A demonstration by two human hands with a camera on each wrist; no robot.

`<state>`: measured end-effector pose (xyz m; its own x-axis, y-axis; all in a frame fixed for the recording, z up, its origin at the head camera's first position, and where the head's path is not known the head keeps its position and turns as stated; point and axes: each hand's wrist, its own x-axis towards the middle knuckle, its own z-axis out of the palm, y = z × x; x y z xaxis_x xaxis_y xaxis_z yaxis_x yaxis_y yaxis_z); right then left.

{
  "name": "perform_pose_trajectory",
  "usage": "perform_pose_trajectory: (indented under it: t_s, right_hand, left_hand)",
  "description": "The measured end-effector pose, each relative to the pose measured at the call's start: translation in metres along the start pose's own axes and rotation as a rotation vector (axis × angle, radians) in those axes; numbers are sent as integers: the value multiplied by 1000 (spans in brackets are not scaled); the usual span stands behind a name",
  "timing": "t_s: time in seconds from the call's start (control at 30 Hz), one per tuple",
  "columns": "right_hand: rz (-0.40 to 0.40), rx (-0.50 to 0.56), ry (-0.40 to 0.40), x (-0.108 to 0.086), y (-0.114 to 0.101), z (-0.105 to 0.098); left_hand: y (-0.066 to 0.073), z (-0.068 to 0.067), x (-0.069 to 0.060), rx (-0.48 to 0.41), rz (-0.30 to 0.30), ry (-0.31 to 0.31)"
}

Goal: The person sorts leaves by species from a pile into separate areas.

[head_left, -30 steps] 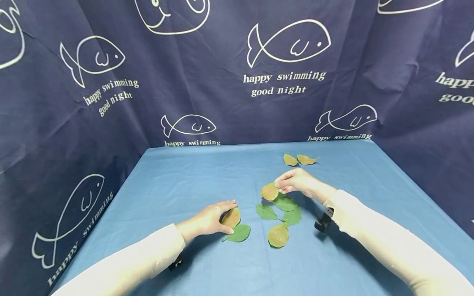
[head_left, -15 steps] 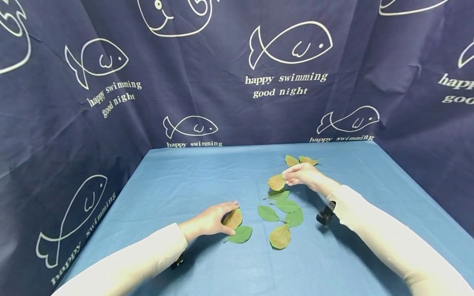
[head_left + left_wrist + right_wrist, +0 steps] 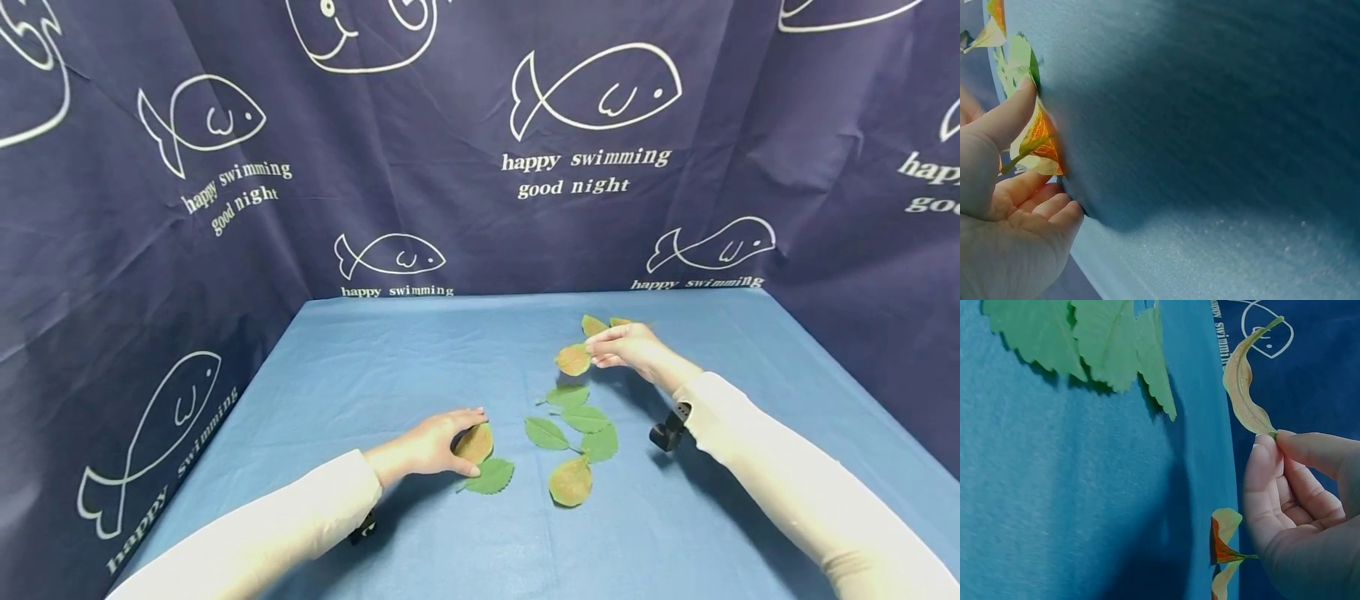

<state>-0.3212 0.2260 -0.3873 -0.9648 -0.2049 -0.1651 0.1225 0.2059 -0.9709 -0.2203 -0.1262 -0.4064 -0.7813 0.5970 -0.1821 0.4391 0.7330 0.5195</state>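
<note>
Two hands over a blue-covered table (image 3: pixel 390 375). The right hand (image 3: pixel 633 347), palm turned inward, is raised at the end of an extended forearm; its thumb and forefinger meet on the stem of a pinched leaf (image 3: pixel 573 359), held above the table, blade pointing away from the fingertips. The left hand (image 3: pixel 429 446) lies low, forearm slanting in from the lower left; thumb and bent fingers stand apart on either side of a mottled yellow leaf (image 3: pixel 475 443), the thumb tip at the edge of a green leaf (image 3: pixel 491 476). Whether these fingers press the mottled yellow leaf cannot be told. Between the hands lie four green leaves (image 3: pixel 586 418), some overlapping, and, nearer the person, a rounded yellow leaf (image 3: pixel 571 482). Of two far leaves (image 3: pixel 594 325), the right-hand one is largely covered by the right hand. Both sleeves are cut off by the frame; in the left wrist view the leaves crowd the left edge, foreshortened, partly behind the thumb.
</note>
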Motion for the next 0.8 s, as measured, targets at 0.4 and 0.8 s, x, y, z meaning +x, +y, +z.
perform_pose_trajectory:
  t_s: [0.4, 0.8]
  right_hand:
    - [-20, -6, 61, 12, -8, 2]
    - [0, 38, 171, 22, -16, 4]
  left_hand:
    - [-2, 1, 0, 18, 13, 3]
    - [0, 1, -1, 15, 14, 8]
